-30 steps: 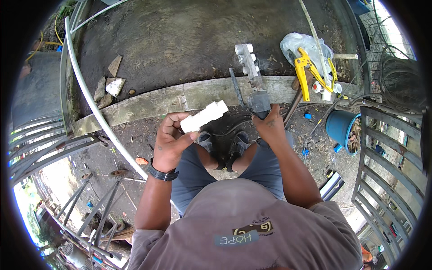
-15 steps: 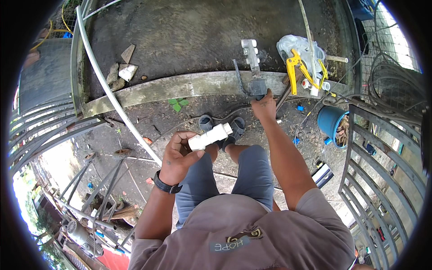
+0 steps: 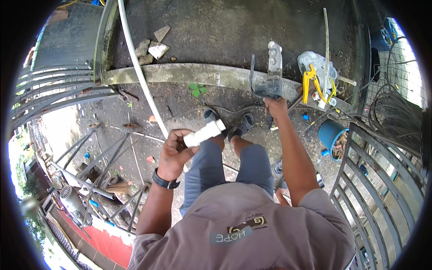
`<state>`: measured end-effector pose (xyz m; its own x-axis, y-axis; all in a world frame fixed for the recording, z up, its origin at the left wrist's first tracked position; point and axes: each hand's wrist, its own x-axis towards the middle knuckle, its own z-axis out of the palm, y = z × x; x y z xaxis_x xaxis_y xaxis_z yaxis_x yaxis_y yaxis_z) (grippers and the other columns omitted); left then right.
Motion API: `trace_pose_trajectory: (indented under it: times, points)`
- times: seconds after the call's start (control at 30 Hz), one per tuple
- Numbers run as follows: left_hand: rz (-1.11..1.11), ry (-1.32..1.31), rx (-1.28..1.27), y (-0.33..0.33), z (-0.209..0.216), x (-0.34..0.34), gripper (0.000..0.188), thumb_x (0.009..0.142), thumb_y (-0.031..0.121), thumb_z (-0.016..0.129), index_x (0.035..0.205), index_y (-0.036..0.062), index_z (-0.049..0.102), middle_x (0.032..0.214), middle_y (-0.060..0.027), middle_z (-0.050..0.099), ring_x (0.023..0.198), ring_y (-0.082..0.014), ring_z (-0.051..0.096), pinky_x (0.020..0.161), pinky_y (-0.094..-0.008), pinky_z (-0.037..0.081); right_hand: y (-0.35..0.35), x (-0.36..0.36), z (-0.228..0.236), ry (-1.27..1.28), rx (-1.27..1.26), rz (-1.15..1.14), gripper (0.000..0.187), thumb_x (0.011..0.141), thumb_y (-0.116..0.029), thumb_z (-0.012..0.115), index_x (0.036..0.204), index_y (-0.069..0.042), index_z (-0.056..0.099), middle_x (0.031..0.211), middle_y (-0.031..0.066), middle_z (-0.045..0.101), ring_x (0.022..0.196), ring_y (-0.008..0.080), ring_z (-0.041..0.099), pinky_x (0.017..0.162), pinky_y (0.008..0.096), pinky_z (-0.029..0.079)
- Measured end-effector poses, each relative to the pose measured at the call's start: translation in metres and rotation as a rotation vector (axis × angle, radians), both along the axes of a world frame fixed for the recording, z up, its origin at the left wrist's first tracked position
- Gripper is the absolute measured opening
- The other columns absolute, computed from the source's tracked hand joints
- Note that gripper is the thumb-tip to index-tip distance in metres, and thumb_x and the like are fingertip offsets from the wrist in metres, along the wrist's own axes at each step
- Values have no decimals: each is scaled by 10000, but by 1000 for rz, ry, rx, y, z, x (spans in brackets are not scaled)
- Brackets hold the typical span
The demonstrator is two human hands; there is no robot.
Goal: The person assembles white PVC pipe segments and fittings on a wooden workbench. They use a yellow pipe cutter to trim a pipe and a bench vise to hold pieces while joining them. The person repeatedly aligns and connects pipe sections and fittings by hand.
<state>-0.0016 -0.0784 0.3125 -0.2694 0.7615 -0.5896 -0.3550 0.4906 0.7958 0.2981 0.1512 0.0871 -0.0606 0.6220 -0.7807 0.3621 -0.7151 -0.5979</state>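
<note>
My left hand [image 3: 174,156] is closed around one end of a short white plastic pipe fitting assembly [image 3: 204,134], held tilted above my knees. Ahead and to the right, my right hand [image 3: 276,109] grips the handle of a pipe welding iron [image 3: 274,69]. Its flat grey plate points away from me and carries several round heating sockets, some pale. A dark bracket stands out at the tool's left side. To its right, a yellow-handled pipe cutter [image 3: 307,84] lies by a clear plastic bag [image 3: 310,58] on the far edge.
A long white pipe [image 3: 143,83] slants across the left. The raised border [image 3: 180,73] runs ahead of my feet. Right of my forearm stand a blue bucket [image 3: 330,135] of debris and a metal grille [image 3: 382,180]. Coiled cables [image 3: 389,96] lie behind them. Metal frames [image 3: 112,157] stand left.
The scene has shifted rightward in view. My right hand has turned the welding iron, so more of its plate and sockets shows. My left hand keeps the fitting, slightly shifted.
</note>
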Motion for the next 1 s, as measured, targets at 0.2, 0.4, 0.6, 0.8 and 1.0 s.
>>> trace_pose_trajectory:
  times: [0.2,0.4,0.6,0.8,1.0]
  points:
    - [145,37,-18,-35,3,-59,437,890,-71,754,1286,21,592,1081,-41,701,963,-112,658,845,-267,526,2,-63,189,258,-24,-83,184,857,-160,792,890,-38,660,743,49,625,541,177,597,521,349,486]
    - [138,7,69,-68,4,-105,458,916,-72,699,1342,17,557,1141,-98,709,1000,-183,713,927,-340,582,-4,-100,304,291,-57,-57,213,968,-189,731,1081,-31,644,789,30,617,599,143,587,555,319,497]
    - [267,-70,150,-81,27,-138,454,907,-96,726,1323,10,578,1127,-93,713,1016,-181,708,939,-345,579,-20,-147,386,373,-85,-68,299,1051,-217,637,1201,42,621,811,25,587,627,105,552,547,302,472]
    - [200,50,164,-96,38,-170,422,945,4,730,1337,22,575,1169,-99,699,1062,-197,698,938,-357,585,10,-215,456,523,86,103,250,980,-258,736,1089,-70,612,762,31,628,580,126,591,526,293,512]
    - [209,64,192,-103,53,-188,414,924,-38,712,1313,15,579,1124,-97,710,1027,-190,699,929,-354,586,51,-287,574,549,340,154,287,985,-227,717,1121,-44,543,773,38,636,545,100,576,464,259,506]
